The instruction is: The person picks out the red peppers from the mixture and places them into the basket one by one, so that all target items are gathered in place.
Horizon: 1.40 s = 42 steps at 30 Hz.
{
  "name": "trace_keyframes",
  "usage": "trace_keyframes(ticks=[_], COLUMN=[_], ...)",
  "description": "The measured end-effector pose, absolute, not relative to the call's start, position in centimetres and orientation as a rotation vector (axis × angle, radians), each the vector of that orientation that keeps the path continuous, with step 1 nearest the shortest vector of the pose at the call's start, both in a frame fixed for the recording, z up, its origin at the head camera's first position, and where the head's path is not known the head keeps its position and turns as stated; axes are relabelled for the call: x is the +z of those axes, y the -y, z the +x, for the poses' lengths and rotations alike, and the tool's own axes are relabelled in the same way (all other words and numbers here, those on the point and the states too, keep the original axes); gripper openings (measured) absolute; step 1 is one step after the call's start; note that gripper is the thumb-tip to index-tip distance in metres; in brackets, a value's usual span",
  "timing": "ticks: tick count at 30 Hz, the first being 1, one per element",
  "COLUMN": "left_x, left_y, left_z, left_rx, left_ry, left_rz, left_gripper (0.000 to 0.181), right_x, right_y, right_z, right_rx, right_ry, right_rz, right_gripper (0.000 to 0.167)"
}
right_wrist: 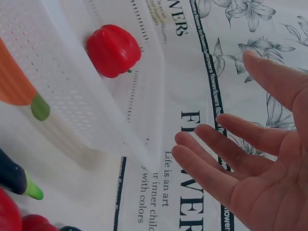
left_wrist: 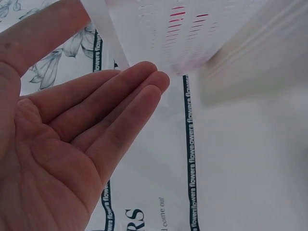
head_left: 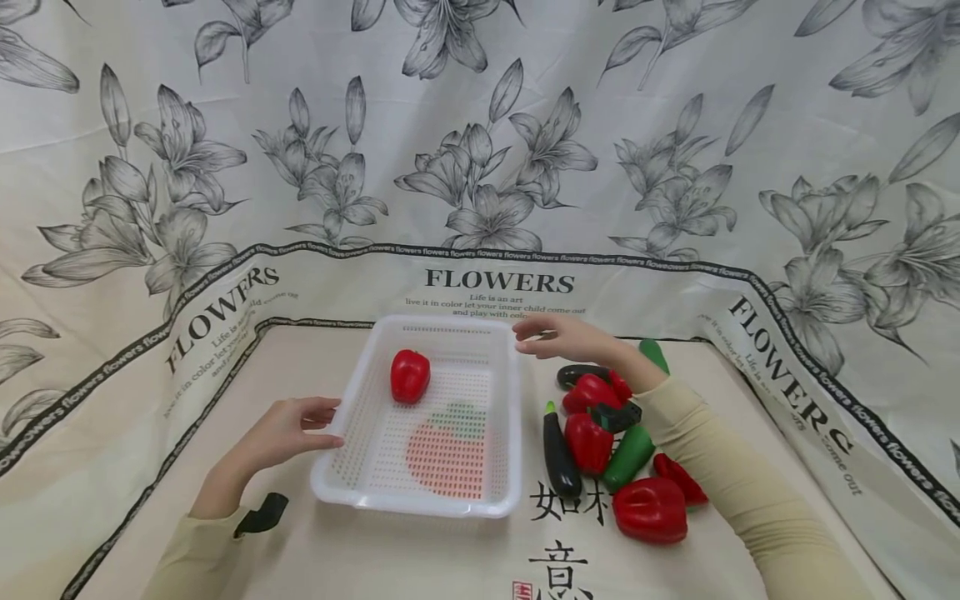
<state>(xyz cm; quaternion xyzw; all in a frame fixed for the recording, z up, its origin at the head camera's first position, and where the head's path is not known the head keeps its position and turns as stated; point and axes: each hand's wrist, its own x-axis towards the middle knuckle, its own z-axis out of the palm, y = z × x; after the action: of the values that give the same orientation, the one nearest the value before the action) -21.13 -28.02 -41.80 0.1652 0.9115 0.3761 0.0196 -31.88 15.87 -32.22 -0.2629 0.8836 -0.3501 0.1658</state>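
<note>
Currently, both hands frame a white perforated basket (head_left: 416, 503), which rests on the table (head_left: 427, 558). At the basket's left side is the left hand (head_left: 288, 429), its fingers nearly straight and the thumb standing well apart from them. The fingertips and thumb are right at the basket's left rim; whether they actually touch it I cannot tell. By the basket's far right corner is the right hand (head_left: 558, 336), palm facing the rim, fingers loosely extended, the thumb spread away from them and nothing held. In the right wrist view its fingertips are just beside the basket's wall.

Inside the basket, a glossy red bell pepper (head_left: 410, 377) sits toward the far left part, against or close to the wall. An orange-red fruit print with green leaves (head_left: 448, 454) covers much of the basket's floor.

Right of the basket lies a cluster of vegetables: nearest it, a long dark eggplant (head_left: 561, 457) with its green stem end pointing away from the person; next to that, a second red bell pepper (head_left: 587, 443) and a green cucumber (head_left: 628, 460). A large red bell pepper (head_left: 651, 510) lies beyond the basket's near right corner. Behind the basket hangs a white cloth (head_left: 495, 287) lettered "FLOWERS".
</note>
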Motion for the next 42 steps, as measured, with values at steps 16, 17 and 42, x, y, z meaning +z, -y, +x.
trace_keyframes(ticks=[16, 17, 42], left_x=[-41.9, -41.8, -41.6], left_y=[28.5, 28.6, 28.4], left_z=[-21.2, -21.1, -21.0], left_rx=[1.186, 1.191, 1.178], left_ry=[-2.809, -2.807, -2.802], left_rz=[0.525, 0.528, 0.515], left_gripper=[0.063, 0.063, 0.066], right_x=[-32.7, -32.7, -34.9], right_y=[-21.7, -22.0, -28.9], right_z=[-29.8, -29.6, -26.7], right_rx=[-1.009, -1.010, -1.039], right_ry=[-2.567, -2.569, -2.663], right_rz=[-0.690, -0.689, -0.512], right_gripper=[0.053, 0.053, 0.055])
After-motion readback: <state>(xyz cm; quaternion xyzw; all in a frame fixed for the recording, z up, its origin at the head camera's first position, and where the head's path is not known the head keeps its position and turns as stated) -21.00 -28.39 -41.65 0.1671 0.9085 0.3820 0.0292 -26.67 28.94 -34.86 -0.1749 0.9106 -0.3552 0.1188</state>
